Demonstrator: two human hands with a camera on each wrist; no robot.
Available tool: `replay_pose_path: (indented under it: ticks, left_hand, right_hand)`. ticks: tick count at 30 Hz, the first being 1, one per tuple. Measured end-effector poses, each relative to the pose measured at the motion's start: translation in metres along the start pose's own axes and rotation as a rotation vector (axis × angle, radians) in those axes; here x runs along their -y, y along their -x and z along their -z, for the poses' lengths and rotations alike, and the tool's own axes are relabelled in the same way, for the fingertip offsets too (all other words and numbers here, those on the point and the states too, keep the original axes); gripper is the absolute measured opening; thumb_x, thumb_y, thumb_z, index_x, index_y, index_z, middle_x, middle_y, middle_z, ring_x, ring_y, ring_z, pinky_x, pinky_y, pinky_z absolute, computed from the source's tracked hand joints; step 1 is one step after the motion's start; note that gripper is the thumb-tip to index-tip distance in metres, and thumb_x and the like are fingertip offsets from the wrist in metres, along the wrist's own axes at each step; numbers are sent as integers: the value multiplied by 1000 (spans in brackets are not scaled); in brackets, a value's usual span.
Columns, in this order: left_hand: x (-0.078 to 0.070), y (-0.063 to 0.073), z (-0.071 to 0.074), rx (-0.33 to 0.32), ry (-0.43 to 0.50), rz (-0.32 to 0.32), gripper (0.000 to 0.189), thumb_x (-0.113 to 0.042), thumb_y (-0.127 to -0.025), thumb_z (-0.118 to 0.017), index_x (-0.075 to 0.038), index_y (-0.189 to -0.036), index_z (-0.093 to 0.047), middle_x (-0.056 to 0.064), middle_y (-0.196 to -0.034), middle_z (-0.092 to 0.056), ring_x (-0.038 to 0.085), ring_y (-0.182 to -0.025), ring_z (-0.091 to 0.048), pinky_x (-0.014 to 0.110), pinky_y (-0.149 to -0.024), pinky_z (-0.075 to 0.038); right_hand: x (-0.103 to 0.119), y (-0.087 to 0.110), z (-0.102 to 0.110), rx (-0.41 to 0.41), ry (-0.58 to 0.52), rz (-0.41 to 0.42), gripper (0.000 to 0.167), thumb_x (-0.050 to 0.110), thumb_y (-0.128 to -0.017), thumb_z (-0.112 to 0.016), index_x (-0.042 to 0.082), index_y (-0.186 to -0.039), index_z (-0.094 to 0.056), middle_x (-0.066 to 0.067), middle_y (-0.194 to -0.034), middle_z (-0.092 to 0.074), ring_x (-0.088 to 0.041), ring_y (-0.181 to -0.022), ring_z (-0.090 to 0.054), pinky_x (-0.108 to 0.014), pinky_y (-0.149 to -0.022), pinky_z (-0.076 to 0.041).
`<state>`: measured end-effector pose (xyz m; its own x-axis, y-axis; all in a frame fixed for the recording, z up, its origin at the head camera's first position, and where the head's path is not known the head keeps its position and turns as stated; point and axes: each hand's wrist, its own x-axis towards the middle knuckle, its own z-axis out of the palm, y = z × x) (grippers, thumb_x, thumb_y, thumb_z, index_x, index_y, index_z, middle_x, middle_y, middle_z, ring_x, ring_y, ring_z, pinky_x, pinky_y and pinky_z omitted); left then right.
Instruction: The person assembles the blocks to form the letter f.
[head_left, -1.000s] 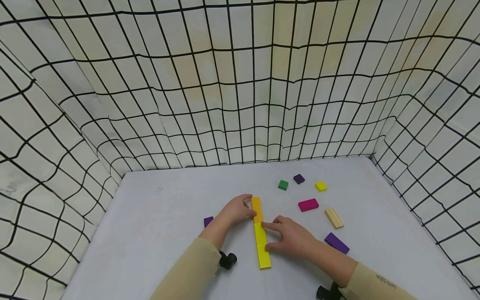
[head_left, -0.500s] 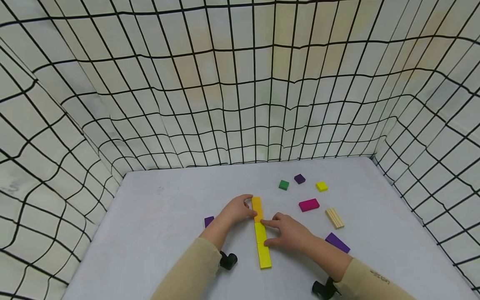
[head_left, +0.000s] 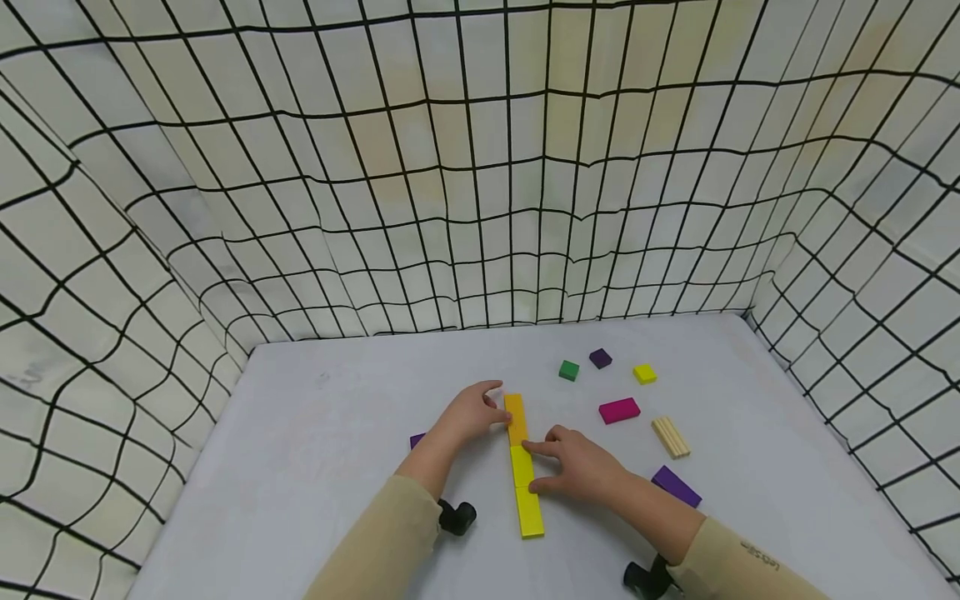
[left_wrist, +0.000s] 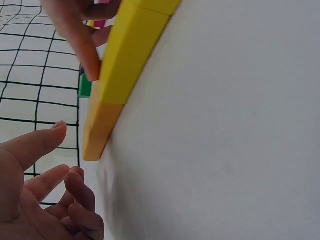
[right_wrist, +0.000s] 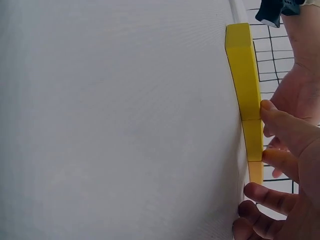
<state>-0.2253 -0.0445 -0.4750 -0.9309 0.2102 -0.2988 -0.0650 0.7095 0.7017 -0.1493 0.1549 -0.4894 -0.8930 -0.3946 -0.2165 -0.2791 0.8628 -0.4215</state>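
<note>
1. As you look down in the head view, the row point(head_left: 522, 463) of three blocks lies flat near the middle of the worktop point(head_left: 330, 417), its long axis running toward the back edge, the far end leaning slightly toward the left edge.
2. There you have an orange block point(head_left: 515, 414) farthest off, a middle yellow block point(head_left: 522, 468) and a near yellow block point(head_left: 530, 514), end to end.
3. Your right hand point(head_left: 585, 471) is the nearer one, on the row's side toward the worktop's right edge; its thumb and forefinger are spread along that long side, with nothing clamped between them.
4. Your left hand point(head_left: 471, 412) sits on the left-edge side, beside the orange block, fingers loose and holding nothing; from above, its thumb tip seems to meet that block.
5. Toward the back right corner you have a green block point(head_left: 569, 371), a dark purple block point(head_left: 601, 358) and a small yellow block point(head_left: 644, 374), with a magenta block point(head_left: 619, 411) nearer you.
6. In the left wrist view, a gap shows between your left thumb and the orange block, so that hand looks just apart from it.
7. In the right wrist view, your right thumb touches the near yellow block by its seam, and your forefinger touches the middle yellow block near its orange end.
</note>
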Motion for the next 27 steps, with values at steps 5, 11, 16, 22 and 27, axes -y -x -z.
replay_pose_path:
  ticks: [5,11,16,22,27]
  left_hand:
    - [-5,4,8,-5,29,-15,61,-28,-88,-76,-17,-144,-53,5,-100,-59,22,-84,-54,35,-75,-49]
    - [-6,10,12,-26,22,-27,57,-28,-88,-76,-16,-141,-56,6,-101,-60,22,-84,-55,35,-76,-50]
    - [-4,18,20,-48,10,-30,54,-28,-89,-74,-17,-139,-58,6,-106,-61,22,-86,-55,37,-78,-51]
    - [6,30,34,-62,-15,-46,51,-30,-91,-73,-21,-139,-58,4,-113,-63,22,-89,-57,39,-81,-51]
    - [21,40,43,-75,-43,-54,50,-30,-91,-73,-21,-138,-59,3,-115,-64,22,-93,-57,42,-84,-50]
  right_hand:
    - [0,-1,0,7,-2,-10,65,48,-77,-82,32,-137,-62,-2,-110,-56,-17,-93,-52,-34,-79,-54]
    - [0,-1,-1,10,0,-17,65,49,-77,-81,33,-137,-61,-1,-111,-56,-16,-95,-52,-34,-81,-54]
    - [0,-2,-1,11,10,-15,65,50,-78,-81,34,-138,-60,-1,-112,-56,-16,-95,-52,-34,-82,-53]
    - [-1,-1,-1,10,-2,-15,66,50,-78,-80,34,-138,-60,-2,-113,-56,-16,-95,-52,-34,-82,-54]
    - [-1,-1,-2,15,-14,-21,66,50,-78,-81,34,-139,-59,-2,-112,-56,-16,-94,-51,-34,-81,-53]
